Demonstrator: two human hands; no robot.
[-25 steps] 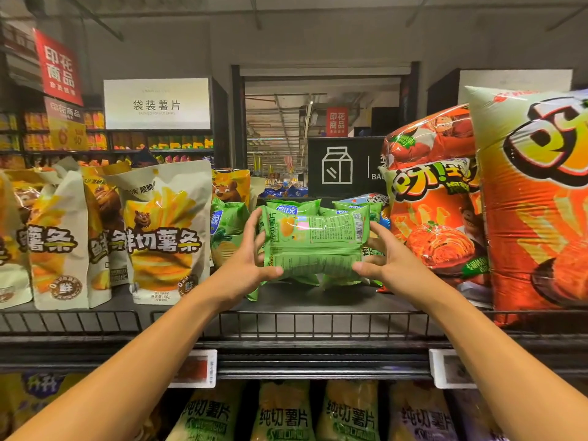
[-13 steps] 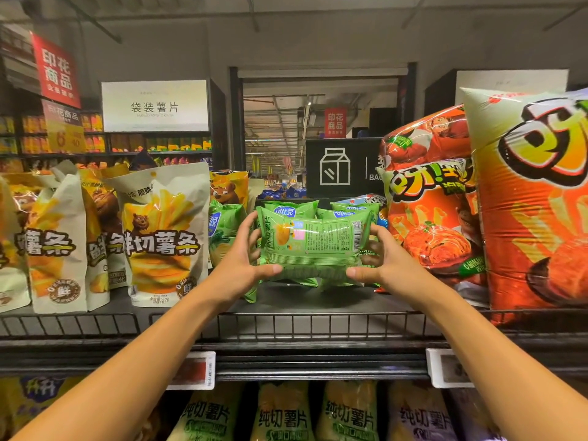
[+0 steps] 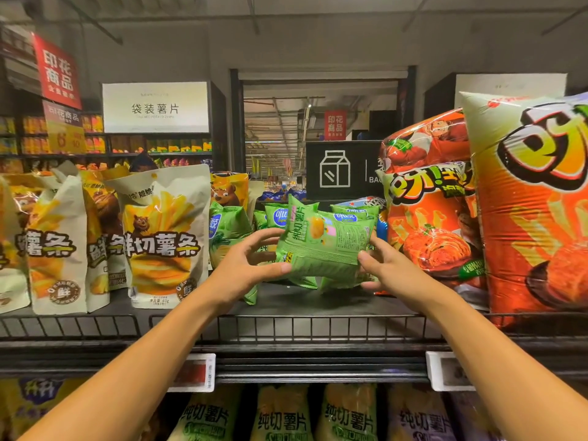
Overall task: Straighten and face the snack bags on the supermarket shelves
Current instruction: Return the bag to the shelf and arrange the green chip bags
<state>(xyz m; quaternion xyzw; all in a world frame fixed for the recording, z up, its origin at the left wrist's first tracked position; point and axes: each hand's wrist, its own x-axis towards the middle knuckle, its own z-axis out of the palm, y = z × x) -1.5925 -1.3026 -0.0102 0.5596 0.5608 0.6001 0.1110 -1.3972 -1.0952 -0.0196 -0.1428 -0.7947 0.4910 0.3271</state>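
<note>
Fingers of my left hand [image 3: 245, 265] and right hand [image 3: 386, 270] pinched the green chip bag [image 3: 324, 246] mid-frame, tilting it to face forward.

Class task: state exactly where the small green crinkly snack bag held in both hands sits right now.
Head view, centre: the small green crinkly snack bag is tilted above the dark shelf, between left hand and right hand, before matching green bags.

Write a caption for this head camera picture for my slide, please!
Both hands, left hand and right hand, hold a tilted green chip bag above the shelf.
</note>
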